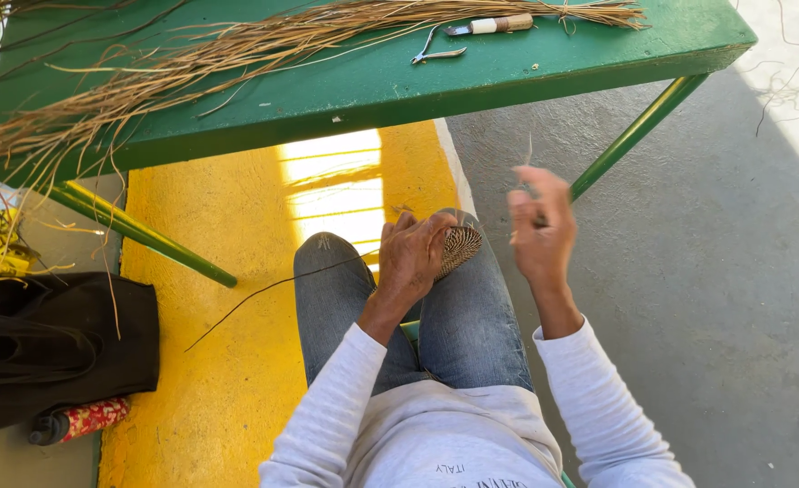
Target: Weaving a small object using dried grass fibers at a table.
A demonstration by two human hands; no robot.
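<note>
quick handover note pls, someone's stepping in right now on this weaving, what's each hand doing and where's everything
Left hand grips the small coiled woven piece, braced on the knee.
Right hand is raised beside it, fingers pinched; it looks to be pulling a thin strand, too fine to confirm.
A long dark strand trails from the piece over the left leg.
On the green table: loose straw bundle, small snips, knife with taped handle.
Done: a small coil is woven. Left: more coiling, judging by its size and the unused straw.
</note>
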